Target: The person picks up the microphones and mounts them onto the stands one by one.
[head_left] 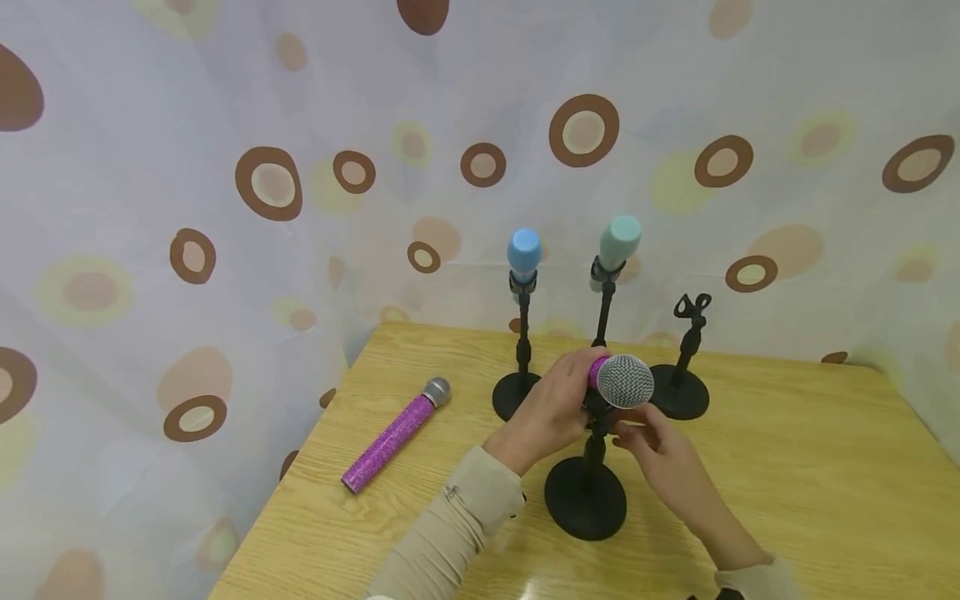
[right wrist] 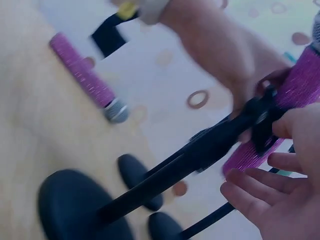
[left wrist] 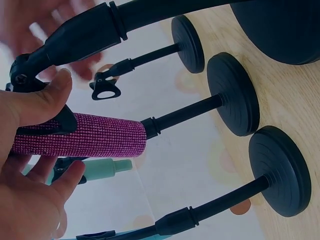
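A microphone with a glittery pink-purple handle and a silver mesh head (head_left: 626, 382) lies in the clip of the nearest black desk stand (head_left: 585, 502). My left hand (head_left: 551, 408) grips it around the handle. In the left wrist view, the thumb presses at the black clip (left wrist: 65, 119) and the fingers are under the sparkly handle (left wrist: 105, 136). From the other side, my right hand (head_left: 663, 458) is beside the clip. Its thumb is right at the clip in the right wrist view, while the loosely extended fingers (right wrist: 260, 192) lie near the handle's lower end.
A second pink-purple microphone (head_left: 392, 440) lies on the wooden table (head_left: 787, 483) at left. Behind the hands stand a stand with a blue microphone (head_left: 524, 252), another with a mint-green microphone (head_left: 620, 242), and a stand with a bare clip (head_left: 678, 392). A patterned curtain (head_left: 480, 83) hangs behind.
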The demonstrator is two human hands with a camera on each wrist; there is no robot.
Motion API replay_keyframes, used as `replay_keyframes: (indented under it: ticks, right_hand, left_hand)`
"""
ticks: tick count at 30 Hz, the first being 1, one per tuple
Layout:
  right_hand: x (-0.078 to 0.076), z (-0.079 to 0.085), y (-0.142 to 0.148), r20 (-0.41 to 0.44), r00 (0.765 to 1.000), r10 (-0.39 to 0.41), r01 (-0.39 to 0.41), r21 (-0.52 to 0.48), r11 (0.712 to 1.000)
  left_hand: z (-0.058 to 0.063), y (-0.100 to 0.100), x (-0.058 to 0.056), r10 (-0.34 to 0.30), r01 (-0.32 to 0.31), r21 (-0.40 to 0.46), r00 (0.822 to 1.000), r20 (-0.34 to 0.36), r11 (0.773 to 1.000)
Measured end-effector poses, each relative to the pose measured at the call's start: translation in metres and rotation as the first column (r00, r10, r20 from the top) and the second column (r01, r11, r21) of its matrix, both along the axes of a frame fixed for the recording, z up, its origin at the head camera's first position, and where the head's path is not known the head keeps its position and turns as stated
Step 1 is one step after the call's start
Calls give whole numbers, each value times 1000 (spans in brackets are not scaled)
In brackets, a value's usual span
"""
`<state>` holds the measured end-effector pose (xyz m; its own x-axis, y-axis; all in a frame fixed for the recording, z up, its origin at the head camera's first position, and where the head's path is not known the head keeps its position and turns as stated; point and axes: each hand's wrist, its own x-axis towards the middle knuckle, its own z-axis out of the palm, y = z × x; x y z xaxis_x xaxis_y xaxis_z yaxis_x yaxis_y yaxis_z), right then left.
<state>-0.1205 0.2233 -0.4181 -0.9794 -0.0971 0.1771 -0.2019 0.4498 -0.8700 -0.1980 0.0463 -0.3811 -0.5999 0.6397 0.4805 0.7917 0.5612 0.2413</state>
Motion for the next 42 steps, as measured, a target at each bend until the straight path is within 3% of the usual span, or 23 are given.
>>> replay_keyframes:
  ticks: [4, 8, 13, 20, 26, 32, 38, 42]
  right_hand:
    - [-7, 21, 1, -36, 999, 30, -31, -25, 999]
    - [-13, 29, -2, -19, 999, 35, -36, -9, 999]
    - [-19, 31, -4, -15, 998, 54, -54, -42, 998]
    - [-17, 29, -2, 9, 1000, -23, 24, -98, 995]
    - [-18, 24, -3, -21, 999, -31, 28, -126, 992]
    - [-18, 21, -6, -114, 991, -65, 61, -38, 997]
    - [-18, 22, -5, -141, 986, -94, 101, 49, 994]
    - [-20, 25, -3, -153, 986, -63, 81, 113, 990]
  left_hand:
    - [-2, 0, 0, -8, 8, 0, 1000, 0, 1000]
    - [-4, 1, 0, -16, 16, 7, 1000, -1, 1000]
    - [-5, 3, 1, -16, 16, 18, 999, -28, 1000]
    - [0, 6, -1, -19, 19, 2, 1000, -7, 1000]
    - [3, 2, -3, -46, 46, -19, 999, -7, 999]
    - [2, 1, -4, -36, 37, -9, 999, 8, 999]
    - [1, 1, -2, -67, 67, 25, 998, 2, 997]
    - [2, 1, -3, -91, 91, 49, 996, 11, 995]
